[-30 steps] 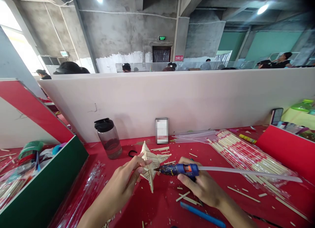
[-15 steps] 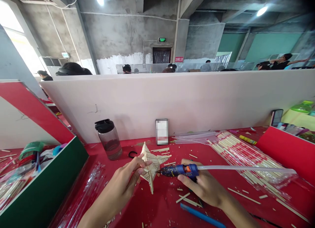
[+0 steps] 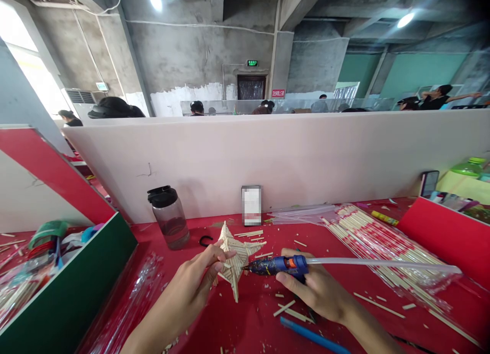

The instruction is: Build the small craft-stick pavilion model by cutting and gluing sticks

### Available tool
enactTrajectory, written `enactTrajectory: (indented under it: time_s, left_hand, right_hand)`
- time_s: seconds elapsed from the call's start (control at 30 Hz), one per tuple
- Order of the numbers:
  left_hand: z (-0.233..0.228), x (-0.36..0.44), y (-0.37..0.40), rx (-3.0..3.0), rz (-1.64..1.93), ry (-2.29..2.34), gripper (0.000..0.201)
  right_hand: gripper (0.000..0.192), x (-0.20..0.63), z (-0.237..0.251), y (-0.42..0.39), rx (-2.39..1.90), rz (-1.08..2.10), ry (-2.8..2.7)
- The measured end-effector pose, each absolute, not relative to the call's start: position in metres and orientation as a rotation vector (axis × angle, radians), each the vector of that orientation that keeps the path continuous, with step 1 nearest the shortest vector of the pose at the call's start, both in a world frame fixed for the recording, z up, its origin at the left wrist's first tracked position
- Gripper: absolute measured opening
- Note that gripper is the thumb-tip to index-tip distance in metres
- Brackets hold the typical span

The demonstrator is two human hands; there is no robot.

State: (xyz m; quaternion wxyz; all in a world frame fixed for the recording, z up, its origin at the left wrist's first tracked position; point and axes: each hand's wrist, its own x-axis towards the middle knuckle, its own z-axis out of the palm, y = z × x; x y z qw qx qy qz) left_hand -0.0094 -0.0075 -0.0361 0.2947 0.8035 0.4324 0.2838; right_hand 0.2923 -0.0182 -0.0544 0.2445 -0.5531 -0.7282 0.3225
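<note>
My left hand (image 3: 191, 287) pinches a star made of pale wooden sticks (image 3: 234, 257) and holds it upright just above the red table (image 3: 252, 323). My right hand (image 3: 314, 290) grips a blue glue gun (image 3: 277, 265) with its dark nozzle touching the star's right side. A long clear glue stick (image 3: 383, 263) juts out of the gun's back toward the right.
A dark-lidded water bottle (image 3: 169, 216) and a phone (image 3: 251, 205) stand by the white partition (image 3: 268, 155). Bundles of sticks in plastic (image 3: 383, 247) lie at right, clear packets (image 3: 133, 298) at left. A green-sided box (image 3: 69, 287) sits left, a red box (image 3: 447, 231) right. A blue tool (image 3: 314, 335) lies near me.
The glue gun's nozzle has shifted slightly right and down along the star, and the glue stick now lies flatter. My left hand keeps its hold on the star.
</note>
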Motion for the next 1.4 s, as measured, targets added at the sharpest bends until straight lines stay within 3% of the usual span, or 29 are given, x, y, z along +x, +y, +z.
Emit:
enactTrajectory:
  time_s: [0.67,1.03,1.4]
  left_hand:
    - [-0.033,-0.007,-0.008,2.102,0.757,1.156,0.022]
    - [-0.031,-0.007,-0.008,2.126,0.767,1.151,0.021]
    - [-0.032,-0.008,-0.008,2.106,0.773,1.145,0.019]
  right_hand:
    - [0.054,0.299,-0.055,-0.013,-1.365,1.049,-1.905]
    - [0.054,0.290,-0.049,-0.016,-1.443,0.956,-1.960]
    - [0.059,0.297,-0.069,-0.011,-1.370,1.194,-1.754]
